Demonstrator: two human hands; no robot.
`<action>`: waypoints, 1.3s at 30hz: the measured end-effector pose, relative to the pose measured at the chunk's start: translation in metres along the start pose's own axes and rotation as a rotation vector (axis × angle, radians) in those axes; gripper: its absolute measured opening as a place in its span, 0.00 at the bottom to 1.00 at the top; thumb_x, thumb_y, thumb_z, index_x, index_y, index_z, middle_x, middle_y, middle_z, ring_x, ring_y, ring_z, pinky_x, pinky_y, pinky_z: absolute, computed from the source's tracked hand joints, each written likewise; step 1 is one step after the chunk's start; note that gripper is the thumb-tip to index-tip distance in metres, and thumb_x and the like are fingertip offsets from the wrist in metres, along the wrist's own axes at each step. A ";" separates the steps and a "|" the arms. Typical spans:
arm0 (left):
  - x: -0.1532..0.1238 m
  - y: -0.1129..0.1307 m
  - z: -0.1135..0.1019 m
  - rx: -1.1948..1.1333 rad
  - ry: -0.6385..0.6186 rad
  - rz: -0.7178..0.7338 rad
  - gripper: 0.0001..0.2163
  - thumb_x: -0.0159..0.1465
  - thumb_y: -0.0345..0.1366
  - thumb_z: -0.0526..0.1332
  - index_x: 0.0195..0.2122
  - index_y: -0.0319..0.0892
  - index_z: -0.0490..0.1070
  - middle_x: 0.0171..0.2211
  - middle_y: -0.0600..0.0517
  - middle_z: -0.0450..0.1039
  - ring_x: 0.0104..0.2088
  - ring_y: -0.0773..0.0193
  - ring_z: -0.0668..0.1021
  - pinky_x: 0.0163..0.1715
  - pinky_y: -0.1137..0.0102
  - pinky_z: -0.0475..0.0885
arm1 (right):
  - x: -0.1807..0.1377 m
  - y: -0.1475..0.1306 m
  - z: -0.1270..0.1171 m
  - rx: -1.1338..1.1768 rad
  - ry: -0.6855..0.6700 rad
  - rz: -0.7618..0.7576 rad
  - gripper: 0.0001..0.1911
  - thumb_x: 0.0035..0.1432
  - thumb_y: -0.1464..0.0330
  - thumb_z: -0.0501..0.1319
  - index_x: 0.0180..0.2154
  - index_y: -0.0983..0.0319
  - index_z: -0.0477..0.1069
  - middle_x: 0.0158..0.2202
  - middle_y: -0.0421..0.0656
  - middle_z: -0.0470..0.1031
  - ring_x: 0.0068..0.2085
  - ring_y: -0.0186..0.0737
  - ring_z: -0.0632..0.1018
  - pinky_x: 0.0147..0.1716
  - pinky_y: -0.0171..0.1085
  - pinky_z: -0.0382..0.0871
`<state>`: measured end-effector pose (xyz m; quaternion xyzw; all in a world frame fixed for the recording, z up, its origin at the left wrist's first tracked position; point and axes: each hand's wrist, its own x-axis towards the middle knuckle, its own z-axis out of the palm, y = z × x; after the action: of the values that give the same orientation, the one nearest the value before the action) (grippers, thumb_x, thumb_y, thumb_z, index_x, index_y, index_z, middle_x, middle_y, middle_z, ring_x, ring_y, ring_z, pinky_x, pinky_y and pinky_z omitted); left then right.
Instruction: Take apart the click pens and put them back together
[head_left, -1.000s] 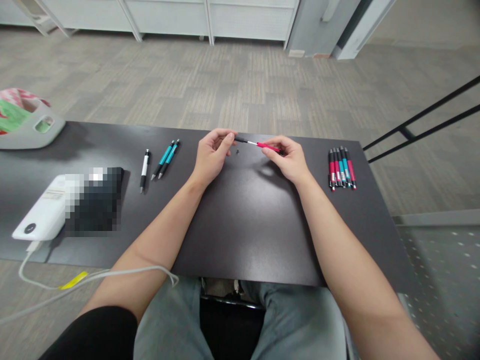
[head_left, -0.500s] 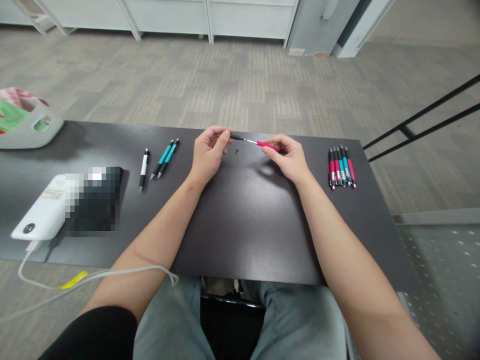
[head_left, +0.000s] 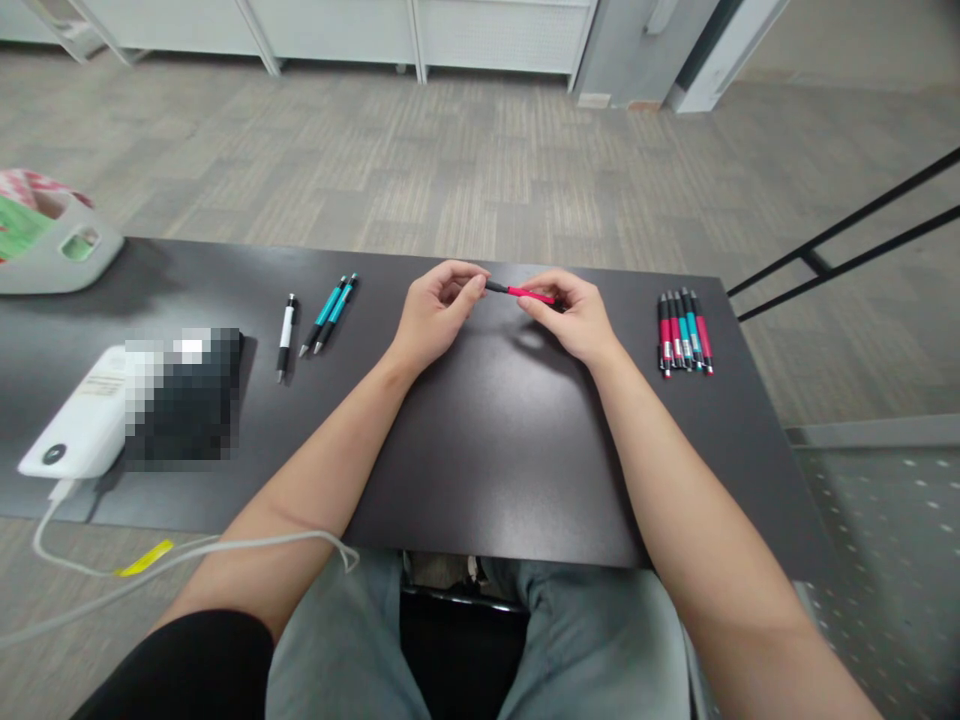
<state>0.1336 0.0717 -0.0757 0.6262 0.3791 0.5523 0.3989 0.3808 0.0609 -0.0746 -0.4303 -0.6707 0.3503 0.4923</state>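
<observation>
Above the far middle of the black table (head_left: 487, 450), my two hands hold a red pen (head_left: 525, 293) between them. My right hand (head_left: 570, 315) is closed round the red barrel. My left hand (head_left: 435, 315) pinches the pen's dark front end with thumb and fingers. The two parts of the pen sit pushed together, with no white refill showing between them. Whatever else my left fingers hold is hidden.
A row of several red and teal pens (head_left: 682, 333) lies at the right. Two teal pens (head_left: 330, 314) and a white pen (head_left: 285, 335) lie at the left. A white power bank (head_left: 71, 430) with a cable, a blurred dark object (head_left: 184, 395) and a grey basket (head_left: 52, 245) are far left.
My hands have come together: the dark front piece has slid along the refill onto the red barrel. The small dark bit on the table is now covered by my left hand.
</observation>
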 end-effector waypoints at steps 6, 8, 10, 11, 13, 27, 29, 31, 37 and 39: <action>0.001 0.002 0.001 -0.034 -0.020 -0.042 0.20 0.72 0.59 0.78 0.45 0.45 0.88 0.36 0.47 0.86 0.31 0.62 0.83 0.30 0.70 0.76 | 0.000 0.000 0.000 -0.019 -0.014 0.026 0.25 0.59 0.40 0.82 0.44 0.53 0.88 0.41 0.42 0.87 0.40 0.48 0.82 0.47 0.49 0.79; 0.002 0.004 0.001 -0.038 -0.031 -0.059 0.19 0.72 0.56 0.79 0.45 0.44 0.88 0.36 0.46 0.87 0.31 0.63 0.83 0.30 0.70 0.76 | 0.001 0.000 -0.001 -0.034 -0.011 0.018 0.25 0.61 0.39 0.80 0.43 0.53 0.88 0.42 0.43 0.87 0.43 0.50 0.83 0.50 0.50 0.80; 0.002 0.004 0.000 -0.039 -0.029 -0.063 0.18 0.71 0.55 0.80 0.45 0.44 0.89 0.36 0.46 0.87 0.31 0.62 0.83 0.31 0.70 0.76 | 0.002 0.000 -0.001 -0.067 -0.014 0.004 0.26 0.66 0.38 0.77 0.42 0.53 0.88 0.41 0.44 0.86 0.44 0.50 0.83 0.52 0.50 0.80; 0.002 0.004 0.000 -0.038 -0.028 -0.060 0.18 0.71 0.55 0.80 0.45 0.45 0.89 0.36 0.46 0.88 0.31 0.62 0.83 0.31 0.69 0.76 | 0.002 0.000 -0.002 -0.083 -0.024 -0.002 0.27 0.68 0.37 0.74 0.41 0.54 0.88 0.39 0.44 0.85 0.43 0.50 0.83 0.51 0.50 0.79; 0.002 0.004 -0.002 -0.030 -0.032 -0.047 0.20 0.70 0.57 0.80 0.46 0.45 0.89 0.36 0.45 0.88 0.32 0.61 0.84 0.32 0.69 0.77 | 0.002 0.001 -0.002 -0.099 -0.047 -0.004 0.30 0.71 0.35 0.71 0.41 0.54 0.88 0.36 0.44 0.82 0.40 0.49 0.81 0.49 0.49 0.78; 0.000 0.003 -0.005 0.024 -0.084 -0.012 0.27 0.69 0.66 0.78 0.48 0.44 0.91 0.38 0.44 0.89 0.34 0.59 0.84 0.34 0.68 0.79 | 0.001 0.002 0.000 -0.040 -0.061 0.045 0.34 0.62 0.31 0.75 0.45 0.54 0.86 0.35 0.41 0.81 0.37 0.45 0.77 0.42 0.44 0.73; 0.000 0.003 -0.005 0.030 -0.090 -0.015 0.27 0.69 0.66 0.78 0.48 0.44 0.91 0.38 0.44 0.89 0.33 0.60 0.83 0.34 0.68 0.78 | 0.001 0.001 0.000 -0.054 -0.070 0.051 0.34 0.62 0.31 0.75 0.43 0.55 0.85 0.36 0.42 0.82 0.38 0.46 0.78 0.43 0.45 0.74; 0.000 0.003 -0.005 0.033 -0.097 -0.010 0.27 0.69 0.65 0.78 0.48 0.43 0.91 0.37 0.44 0.89 0.32 0.61 0.82 0.35 0.67 0.78 | 0.001 0.001 -0.001 -0.097 -0.108 0.058 0.36 0.70 0.30 0.68 0.38 0.56 0.85 0.35 0.44 0.82 0.38 0.46 0.79 0.44 0.46 0.73; 0.000 0.002 -0.005 0.048 -0.107 -0.013 0.27 0.70 0.65 0.77 0.48 0.43 0.91 0.38 0.44 0.89 0.33 0.59 0.83 0.35 0.67 0.78 | 0.001 0.001 -0.001 -0.054 -0.087 0.034 0.34 0.64 0.31 0.74 0.42 0.55 0.83 0.35 0.41 0.81 0.36 0.44 0.76 0.41 0.44 0.70; 0.000 0.001 -0.005 0.046 -0.108 -0.011 0.27 0.70 0.64 0.77 0.48 0.43 0.91 0.38 0.44 0.89 0.33 0.60 0.83 0.34 0.68 0.78 | 0.000 0.001 -0.001 -0.078 -0.094 0.041 0.34 0.63 0.32 0.76 0.41 0.55 0.82 0.34 0.41 0.81 0.36 0.44 0.76 0.40 0.44 0.70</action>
<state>0.1282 0.0718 -0.0740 0.6621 0.3730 0.5066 0.4072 0.3818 0.0614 -0.0751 -0.4460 -0.6970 0.3539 0.4359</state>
